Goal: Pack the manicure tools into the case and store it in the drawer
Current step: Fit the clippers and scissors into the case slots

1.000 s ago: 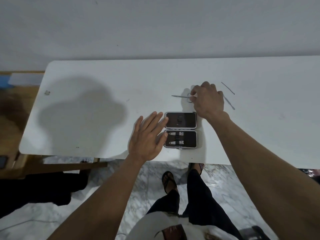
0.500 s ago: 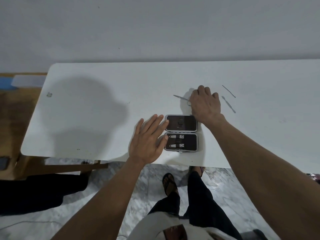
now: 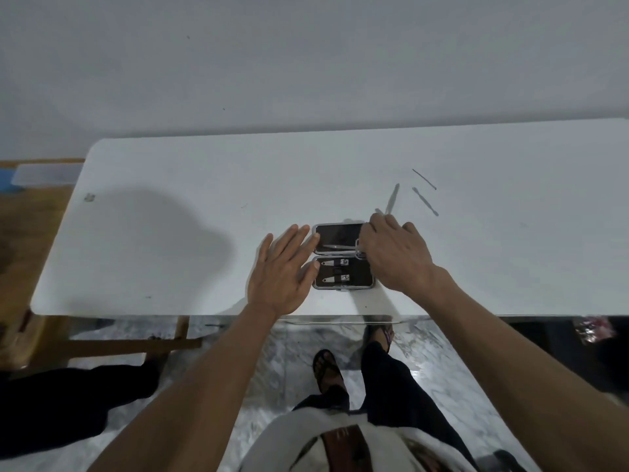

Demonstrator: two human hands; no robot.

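Observation:
The manicure case point(image 3: 369, 284) lies open near the front edge of the white table point(image 3: 170, 240), two dark halves side by side. The near half holds two nail clippers point(image 3: 335, 270). My right hand point(image 3: 394, 257) is closed on small scissors point(image 3: 337, 247), whose blades lie across the far half. My left hand point(image 3: 282, 270) rests flat with its fingers spread, the fingertips touching the case's left edge. Two thin metal tools point(image 3: 424, 201) lie loose on the table to the right. Another slim tool point(image 3: 392, 199) shows just beyond my right fingers; whether I hold it is unclear.
A grey wall runs behind the table. Wooden furniture point(image 3: 129, 344) stands low on the left, beside the table's rounded corner. Below the front edge are a marble floor and my sandalled feet point(image 3: 326, 369). A dark shape point(image 3: 68, 403) lies on the floor at the left.
My right hand has come back from the far side of the table with the scissors and now holds them over the case's far half. The left hand has stayed by the case.

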